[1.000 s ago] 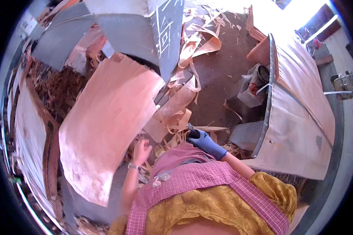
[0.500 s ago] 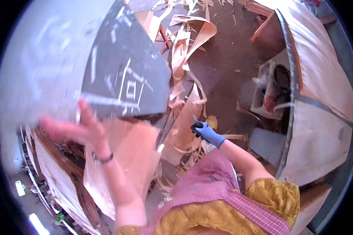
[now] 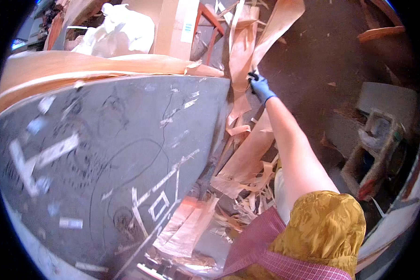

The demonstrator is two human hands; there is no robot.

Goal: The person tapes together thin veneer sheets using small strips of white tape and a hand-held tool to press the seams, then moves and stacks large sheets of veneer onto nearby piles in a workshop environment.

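Observation:
My right hand (image 3: 260, 87), in a blue glove with black on its fingers, reaches far out from the right. It is closed round a dark-handled knife (image 3: 253, 76), most of which the fingers hide. Right by it hangs a long curled strip of pale wood veneer (image 3: 244, 53); whether the hand touches the strip I cannot tell. My left hand is out of view. To the left stretches a grey tabletop (image 3: 126, 112) with scraps of white tape and pen marks on it.
Wood veneer sheets (image 3: 93, 63) lie along the table's far edge, with a white cloth or bag (image 3: 126, 30) behind. Veneer offcuts (image 3: 247, 158) litter the dark floor. A reddish stool frame (image 3: 212, 28) stands at the back, and a dirty compartmented crate (image 3: 371, 149) on the right.
The view has swung left and forward over the tabletop. My right hand has reached farther out, to the curled veneer strip. My left hand, raised and spread before, has left the view.

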